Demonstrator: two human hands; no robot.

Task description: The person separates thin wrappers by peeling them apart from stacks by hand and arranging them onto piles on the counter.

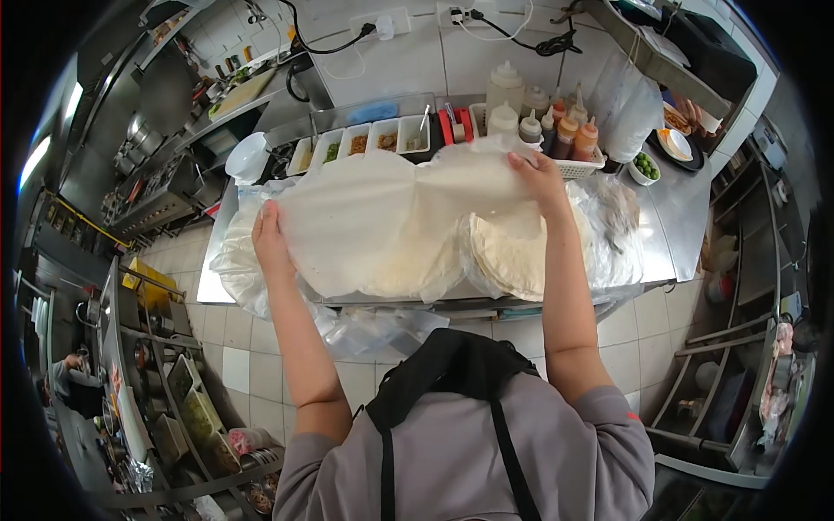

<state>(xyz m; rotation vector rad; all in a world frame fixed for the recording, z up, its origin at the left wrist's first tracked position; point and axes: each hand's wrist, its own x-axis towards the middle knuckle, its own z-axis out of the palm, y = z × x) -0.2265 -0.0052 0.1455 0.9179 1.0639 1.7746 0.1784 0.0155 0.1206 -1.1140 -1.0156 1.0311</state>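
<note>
Stretched across the steel counter is a wide, translucent whitish sheet (356,217); I cannot tell whether it is paper or plastic. My left hand (269,236) pinches its left edge. At the upper right edge, my right hand (540,181) grips the sheet between thumb and fingers. A stack of pale, round flatbreads (508,260) lies in clear plastic under my right forearm. Whatever is beneath the sheet shows only faintly. Crumpled clear plastic bags (236,256) lie beside my left hand, and more plastic (612,221) is bunched to the right.
Behind the sheet stand a row of white topping tubs (354,141), a red box (455,126) and a basket (580,167) with several squeeze bottles (566,135). White bowls (249,158) sit left; a bowl of limes (644,168) and a dark plate (676,152) right. Shelves (195,391) flank me.
</note>
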